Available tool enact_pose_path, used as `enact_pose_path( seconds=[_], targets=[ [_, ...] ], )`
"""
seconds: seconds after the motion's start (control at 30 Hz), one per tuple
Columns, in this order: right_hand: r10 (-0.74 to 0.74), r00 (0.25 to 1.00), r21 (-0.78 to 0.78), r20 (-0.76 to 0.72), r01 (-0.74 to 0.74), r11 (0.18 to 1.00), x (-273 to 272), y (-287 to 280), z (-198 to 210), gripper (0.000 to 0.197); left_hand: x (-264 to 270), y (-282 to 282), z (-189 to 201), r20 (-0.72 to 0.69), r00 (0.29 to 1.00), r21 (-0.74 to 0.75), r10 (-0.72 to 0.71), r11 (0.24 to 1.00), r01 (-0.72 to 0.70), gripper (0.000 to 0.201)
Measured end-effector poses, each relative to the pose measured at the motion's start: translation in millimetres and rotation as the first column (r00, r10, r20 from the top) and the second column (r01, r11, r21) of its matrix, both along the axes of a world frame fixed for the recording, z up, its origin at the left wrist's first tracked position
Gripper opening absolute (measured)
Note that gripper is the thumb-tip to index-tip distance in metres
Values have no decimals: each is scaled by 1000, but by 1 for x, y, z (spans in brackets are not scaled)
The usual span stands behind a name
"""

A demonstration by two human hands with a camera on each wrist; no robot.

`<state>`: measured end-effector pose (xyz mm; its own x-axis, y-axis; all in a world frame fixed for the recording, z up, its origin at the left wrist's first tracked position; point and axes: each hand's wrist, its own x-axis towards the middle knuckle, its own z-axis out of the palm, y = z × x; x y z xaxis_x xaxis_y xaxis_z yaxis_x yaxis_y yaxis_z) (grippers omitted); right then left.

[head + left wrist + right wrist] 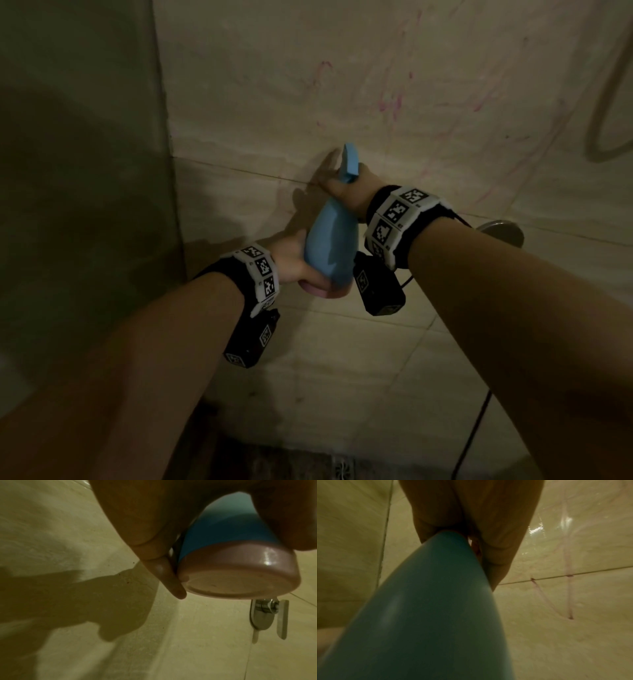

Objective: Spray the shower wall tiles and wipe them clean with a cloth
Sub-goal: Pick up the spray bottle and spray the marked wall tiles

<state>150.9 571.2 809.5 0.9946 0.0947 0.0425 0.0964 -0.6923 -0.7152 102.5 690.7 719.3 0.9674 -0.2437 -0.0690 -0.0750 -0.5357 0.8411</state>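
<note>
A blue spray bottle (330, 245) with a pinkish base (240, 574) is held close to the beige tiled shower wall (428, 113), its blue trigger head (350, 163) pointing up at the wall. My left hand (296, 263) grips the bottle's lower body near the base. My right hand (346, 193) is wrapped round the neck under the trigger head. Pink streaks (394, 102) run over the tiles, and drips (568, 582) cross a grout line in the right wrist view. No cloth is in view.
A darker side wall (78, 171) meets the tiled wall at a corner on the left. A chrome tap fitting (503, 231) sticks out behind my right wrist, also seen as a tap fitting (262, 614). A hose loop (609, 130) hangs at the right; a floor drain (342, 467) lies below.
</note>
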Motion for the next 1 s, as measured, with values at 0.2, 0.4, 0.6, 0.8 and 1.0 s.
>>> enact_pose_path(
  seconds=[0.2,0.4,0.6,0.8,1.0],
  targets=[
    [-78,997,41,-24,79,996,-2,-33,-10,72,8,-22,-3,2,998,97,-68,993,67,108],
    [-93,996,12,-12,93,996,-2,-55,-2,71,9,-46,3,30,995,102,-98,990,94,88],
    [-79,997,1,-24,79,997,4,-56,-2,67,14,-57,-4,27,994,28,-102,994,101,92],
    [-114,993,53,-1,114,992,4,-71,-7,76,20,-62,-3,33,995,44,-98,994,96,109],
    [-199,980,91,9,198,976,-6,-103,-7,72,22,-90,0,22,988,152,-154,977,149,105]
  ],
)
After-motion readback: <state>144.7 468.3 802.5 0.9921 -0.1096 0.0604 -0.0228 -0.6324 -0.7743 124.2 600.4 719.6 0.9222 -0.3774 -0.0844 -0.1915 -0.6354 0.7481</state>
